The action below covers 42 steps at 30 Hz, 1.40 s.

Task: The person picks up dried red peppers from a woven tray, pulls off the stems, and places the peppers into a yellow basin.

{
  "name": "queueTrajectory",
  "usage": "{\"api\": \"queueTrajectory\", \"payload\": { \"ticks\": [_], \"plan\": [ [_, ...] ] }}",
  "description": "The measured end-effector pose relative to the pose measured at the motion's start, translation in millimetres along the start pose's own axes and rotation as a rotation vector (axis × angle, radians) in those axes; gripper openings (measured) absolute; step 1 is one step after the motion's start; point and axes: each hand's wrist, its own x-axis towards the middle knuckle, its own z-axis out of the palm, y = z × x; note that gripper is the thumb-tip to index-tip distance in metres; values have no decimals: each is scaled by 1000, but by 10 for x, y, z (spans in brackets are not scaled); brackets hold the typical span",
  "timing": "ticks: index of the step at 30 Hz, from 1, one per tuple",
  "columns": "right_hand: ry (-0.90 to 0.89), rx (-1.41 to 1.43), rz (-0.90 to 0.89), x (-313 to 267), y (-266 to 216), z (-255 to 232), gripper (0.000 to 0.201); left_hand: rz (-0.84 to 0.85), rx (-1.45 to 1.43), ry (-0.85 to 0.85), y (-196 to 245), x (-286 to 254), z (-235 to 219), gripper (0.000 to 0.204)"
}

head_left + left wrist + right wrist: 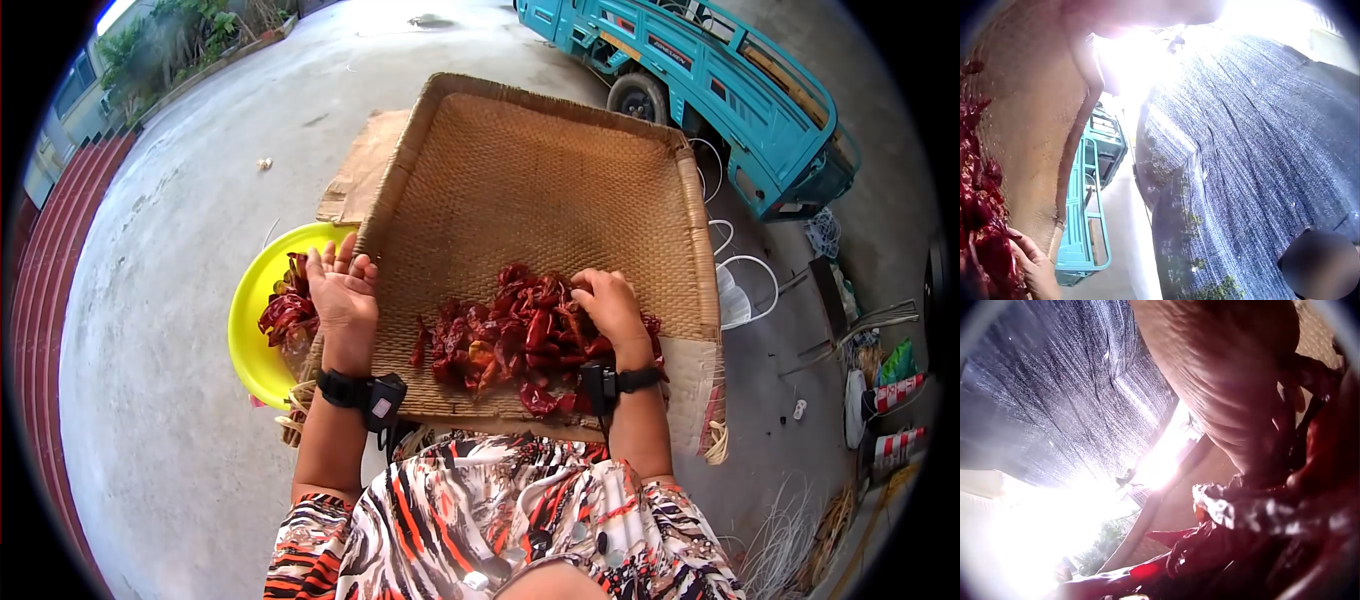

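A heap of dried red chili peppers (510,340) lies in the near part of a woven tray (540,170). My right hand (608,305) is at the heap's right side, fingers bent down among the peppers. In the right wrist view, that hand (1235,394) has its fingers curled around a dark red pepper (1313,378), with more peppers close under it. My left hand (345,295) is palm up with loosely bent fingers and holds nothing. It is over the tray's left rim, beside a yellow basin (243,330) with more dried red peppers (288,310) in it.
Cardboard (365,165) sticks out behind the tray's left side. A teal cargo tricycle (700,90) stands at the back right. Right of the tray are a white bucket (735,298) and a metal-framed chair (850,330). Red steps (60,260) run along the far left.
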Motion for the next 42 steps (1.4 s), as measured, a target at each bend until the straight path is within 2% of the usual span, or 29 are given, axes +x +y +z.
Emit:
{"api": "queueTrajectory", "payload": {
  "ticks": [2,3,6,9,10,12,15,18,22,25,27,28,30,31,36,37,38,40,42],
  "plan": [
    [57,26,46,6,30,43,19,-59,107,-64,-64,81,-73,30],
    [86,38,65,15,23,47,18,-52,122,-174,-107,40,-70,25],
    [173,443,30,-3,-30,2,16,-39,369,-457,-185,-46,5,22],
    [243,617,-99,-43,-178,-108,14,-164,560,-578,-210,-229,128,22],
    [216,695,-101,-60,-260,-142,14,-179,644,-606,-223,-285,166,22],
    [162,852,-102,-120,-486,-194,13,-173,775,-764,-263,-330,180,24],
    [40,917,-119,-227,-819,-189,18,-231,869,-895,-297,-387,188,36],
    [-28,1004,-167,-248,-1021,-115,24,-285,905,-977,-300,-447,194,38],
    [-54,1182,-167,-204,-1122,46,22,-360,914,-1045,-267,-475,235,31],
    [-70,1307,-180,-164,-1136,67,19,-333,928,-1046,-251,-484,242,25],
    [-52,1310,-185,-131,-1136,64,16,-333,873,-1005,-253,-504,245,22],
    [-12,1214,-166,-111,-1125,31,16,-330,844,-983,-254,-508,247,20],
    [62,1022,-134,-56,-1059,-79,15,-211,807,-849,-245,-474,254,15],
    [154,866,-174,36,-948,-20,15,-127,712,-777,-279,-425,223,12],
    [16,289,-266,172,-660,11,19,187,234,-231,-257,-109,59,9],
    [14,215,-293,193,-613,69,19,196,218,-103,-213,-23,-6,8],
    [12,142,-321,209,-576,123,19,190,157,-46,-172,45,-67,9],
    [25,59,-310,225,-540,193,20,196,78,36,-76,120,-117,20],
    [18,0,-299,239,-512,247,20,183,33,26,-6,99,-86,28]
  ]
}}
